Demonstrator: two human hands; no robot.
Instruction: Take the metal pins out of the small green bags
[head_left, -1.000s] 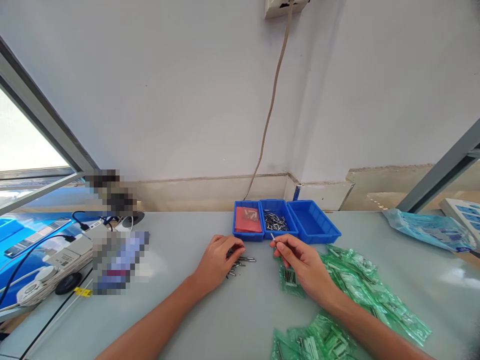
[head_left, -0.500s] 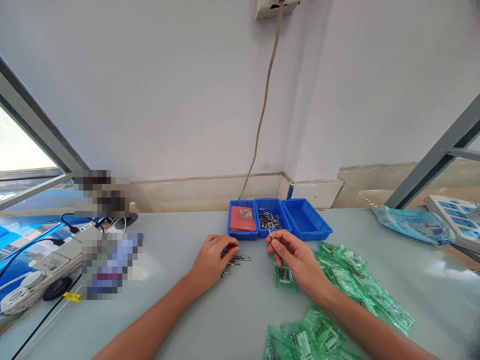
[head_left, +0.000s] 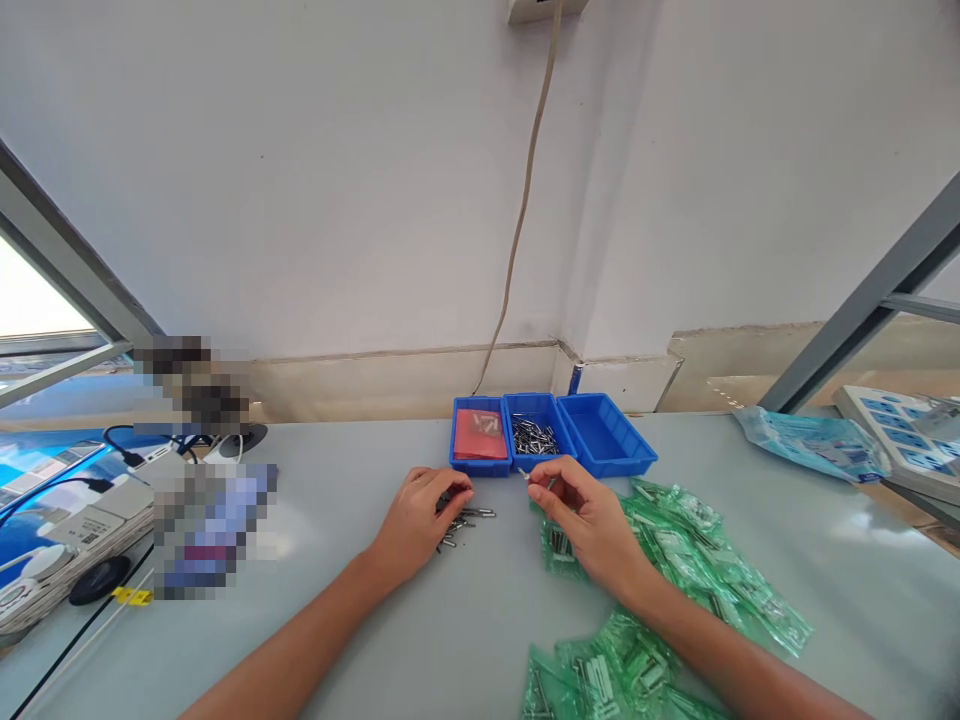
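My left hand (head_left: 424,515) rests on the table with thumb and fingers curled together. Several small metal pins (head_left: 469,515) lie under and beside its fingertips; whatever it may grip is hidden. My right hand (head_left: 581,510) pinches a small, light metal piece (head_left: 523,474) between thumb and index finger, its tip pointing left. This piece is held just in front of the middle blue bin (head_left: 523,464), which contains many short metal pins (head_left: 534,436). Partly behind the right hand is a green plastic bag (head_left: 559,550) with metal pieces inside.
Red packets (head_left: 480,435) fill the left blue bin (head_left: 480,468); the right blue bin (head_left: 606,432) stands alongside. More green bags (head_left: 690,545) spread to the right and at the front (head_left: 600,680). Power strips and cables (head_left: 97,510) lie left, a blue plastic package (head_left: 814,445) right.
The small piece in my right hand has gone from nearly upright to slanting left. My left hand keeps its place by the pins. The whole view has shifted slightly.
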